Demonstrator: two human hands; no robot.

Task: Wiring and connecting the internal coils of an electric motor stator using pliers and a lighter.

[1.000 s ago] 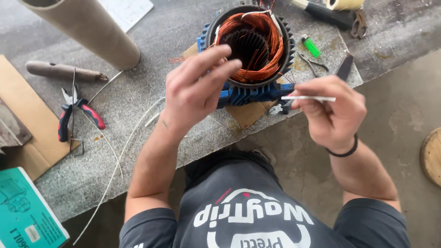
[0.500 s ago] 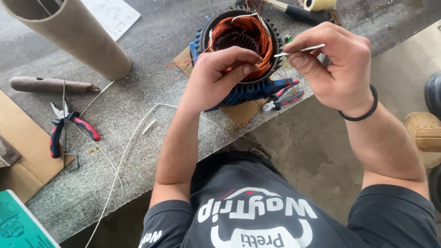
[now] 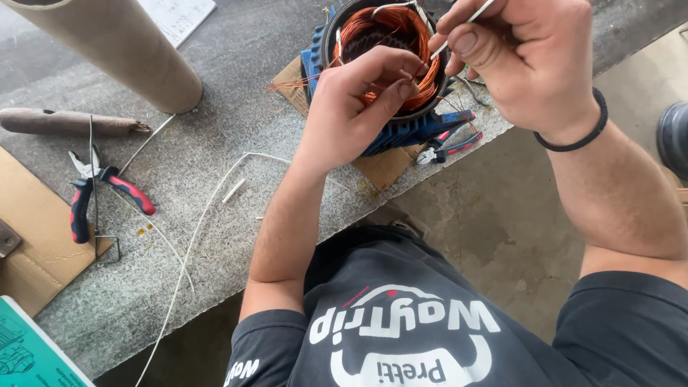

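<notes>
Both hands have come up to the motor since a moment ago, and the right hand (image 3: 534,68), which hung off the desk edge holding the white strip, now sits over the motor's rim. That hand pinches the thin white strip (image 3: 459,32) between thumb and forefinger, its grip closed narrow on it, the strip slanting toward 1 o'clock. The left hand (image 3: 355,107) rests on the copper winding (image 3: 380,29) of the blue motor (image 3: 401,132), fingertips curled onto the coils; whether it actually clasps a wire I cannot tell. This motor stands on a scrap of cardboard (image 3: 383,165) at the grey desk (image 3: 215,143) edge, near 12 o'clock. At 9 o'clock lie red-handled pliers (image 3: 107,190); a cardboard tube (image 3: 115,50) lies at 10 o'clock.
</notes>
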